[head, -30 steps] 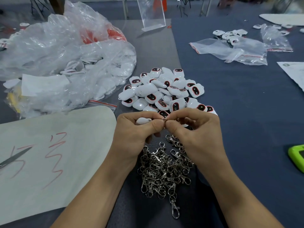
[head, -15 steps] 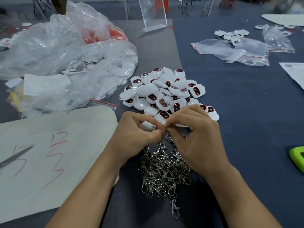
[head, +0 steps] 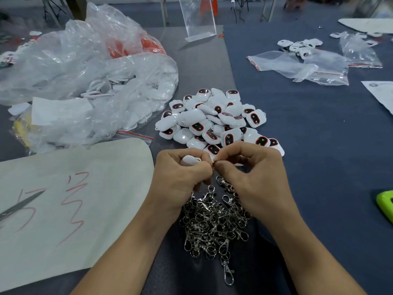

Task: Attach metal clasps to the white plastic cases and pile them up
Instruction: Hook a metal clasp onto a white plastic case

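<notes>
My left hand (head: 180, 177) grips a white plastic case (head: 190, 160), mostly hidden by the fingers. My right hand (head: 253, 173) pinches a small metal clasp (head: 212, 163) right against the case, where the two thumbs meet. Just beyond my hands lies a pile of white cases with dark red-rimmed ovals (head: 214, 120). Under and in front of my wrists sits a heap of loose silver clasps (head: 212, 220), one clasp (head: 227, 271) lying apart at its near end.
A large clear bag of white parts (head: 89, 81) fills the far left. A white sheet with red marks (head: 63, 199) and scissors (head: 19, 205) lie left. Zip bags (head: 302, 64) sit far right, a green object (head: 385, 203) at the right edge, an acrylic stand (head: 197, 20) behind.
Both hands stay joined at the case and clasp, with only small finger shifts; the right fingertips have worked slightly at the clasp.
</notes>
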`<state>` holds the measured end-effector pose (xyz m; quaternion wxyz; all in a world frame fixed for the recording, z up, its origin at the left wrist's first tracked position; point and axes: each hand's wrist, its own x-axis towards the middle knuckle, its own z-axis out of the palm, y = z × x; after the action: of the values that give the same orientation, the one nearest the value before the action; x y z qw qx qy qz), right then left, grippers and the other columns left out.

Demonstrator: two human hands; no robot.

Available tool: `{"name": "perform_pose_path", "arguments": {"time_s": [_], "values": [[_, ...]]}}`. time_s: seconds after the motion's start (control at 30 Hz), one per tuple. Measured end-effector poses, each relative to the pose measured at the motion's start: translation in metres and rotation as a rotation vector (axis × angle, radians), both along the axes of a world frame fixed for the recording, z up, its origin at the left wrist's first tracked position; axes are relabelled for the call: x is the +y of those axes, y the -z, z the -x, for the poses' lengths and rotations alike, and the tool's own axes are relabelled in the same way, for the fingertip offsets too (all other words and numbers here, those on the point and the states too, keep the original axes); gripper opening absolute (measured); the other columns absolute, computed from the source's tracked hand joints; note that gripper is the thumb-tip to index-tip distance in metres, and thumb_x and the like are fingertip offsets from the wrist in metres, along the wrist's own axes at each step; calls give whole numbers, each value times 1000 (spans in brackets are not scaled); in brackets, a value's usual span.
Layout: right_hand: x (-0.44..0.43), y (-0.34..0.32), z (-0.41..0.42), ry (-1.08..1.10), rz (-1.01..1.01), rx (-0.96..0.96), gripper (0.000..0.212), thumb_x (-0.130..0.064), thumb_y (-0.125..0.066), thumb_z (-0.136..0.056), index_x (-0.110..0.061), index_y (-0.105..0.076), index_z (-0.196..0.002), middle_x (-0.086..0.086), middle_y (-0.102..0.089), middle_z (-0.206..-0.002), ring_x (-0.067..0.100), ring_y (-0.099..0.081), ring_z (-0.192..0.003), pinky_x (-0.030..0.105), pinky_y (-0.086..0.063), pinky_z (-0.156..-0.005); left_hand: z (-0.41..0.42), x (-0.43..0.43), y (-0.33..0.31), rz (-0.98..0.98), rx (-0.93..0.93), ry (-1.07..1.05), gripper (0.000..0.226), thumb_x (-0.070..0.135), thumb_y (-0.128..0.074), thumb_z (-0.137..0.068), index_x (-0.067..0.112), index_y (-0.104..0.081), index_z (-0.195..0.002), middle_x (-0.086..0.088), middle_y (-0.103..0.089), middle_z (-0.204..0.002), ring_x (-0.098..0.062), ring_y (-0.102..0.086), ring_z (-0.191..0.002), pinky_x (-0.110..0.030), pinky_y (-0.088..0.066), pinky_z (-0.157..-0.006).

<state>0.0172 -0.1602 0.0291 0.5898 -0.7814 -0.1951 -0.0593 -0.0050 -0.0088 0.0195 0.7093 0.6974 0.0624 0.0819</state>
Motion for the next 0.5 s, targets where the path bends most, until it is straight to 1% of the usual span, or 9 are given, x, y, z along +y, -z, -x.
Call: {"name": "perform_pose_path", "arguments": {"time_s": [0.03,0.1,0.13,0.23,0.3,0.37,0.4,0.47,0.5], "values": [[0,-1,0,-32,-30,31,22,-3,-78,-82,-24,-75,-76,-14,-71,-72,2,-66,-70,13,-48,-68,0,-1,0,41,11,-1,4,15,-65,-51,15,-67,-55,-4,-55,-49,-19,-47,-46,-18,-33,-42],[1,-3,0,-92,-86,89,25,2,-76,-83,-22,-74,-76,-15,-70,-70,-1,-63,-66,11,-47,-66,1,-3,-1,117,34,-15,10,6,-63,-56,16,-66,-53,-4,-55,-50,-15,-49,-43,-18,-35,-40],[1,-3,0,-114,-112,115,25,3,-76,-84,-20,-74,-76,-13,-70,-70,-1,-63,-65,10,-47,-65,1,-4,-1,142,42,-19,12,5,-62,-57,16,-66,-53,-4,-54,-50,-13,-49,-42,-17,-35,-40],[1,-4,0,-138,-145,168,19,1,-76,-84,-17,-74,-77,-6,-70,-70,1,-61,-64,14,-48,-63,1,-4,-2,177,51,1,5,16,-67,-49,17,-65,-54,-4,-53,-50,-12,-50,-41,-17,-34,-39],[0,-5,0,-132,-143,188,18,-1,-76,-84,-17,-74,-78,-1,-71,-71,3,-62,-64,15,-48,-62,1,-2,-3,169,45,9,10,24,-67,-47,17,-66,-54,-4,-54,-50,-13,-49,-42,-17,-34,-39],[0,-4,3,-64,-125,174,19,-1,-78,-84,-19,-75,-78,-3,-72,-72,3,-63,-65,15,-48,-63,1,-1,-3,86,14,-13,11,25,-66,-48,17,-68,-55,-2,-55,-49,-13,-47,-42,-17,-35,-40],[1,-4,4,-3,-91,141,19,-4,-80,-83,-22,-76,-79,-5,-72,-73,4,-65,-67,16,-49,-65,1,-1,-3,11,-4,-38,10,24,-67,-49,17,-69,-56,1,-55,-48,-11,-46,-42,-16,-34,-40],[2,-3,7,109,8,38,20,-11,-83,-80,-29,-76,-80,-9,-72,-77,9,-68,-78,18,-49,-72,2,1,-1,-209,-42,-86,5,21,-73,-56,20,-73,-60,8,-54,-46,-5,-44,-41,-15,-33,-41],[2,-3,8,130,41,-11,22,-11,-84,-78,-31,-76,-80,-12,-72,-80,9,-68,-84,16,-48,-75,4,2,0,-323,-63,-90,5,22,-77,-60,22,-74,-64,10,-53,-45,-2,-43,-42,-15,-33,-42]]}}
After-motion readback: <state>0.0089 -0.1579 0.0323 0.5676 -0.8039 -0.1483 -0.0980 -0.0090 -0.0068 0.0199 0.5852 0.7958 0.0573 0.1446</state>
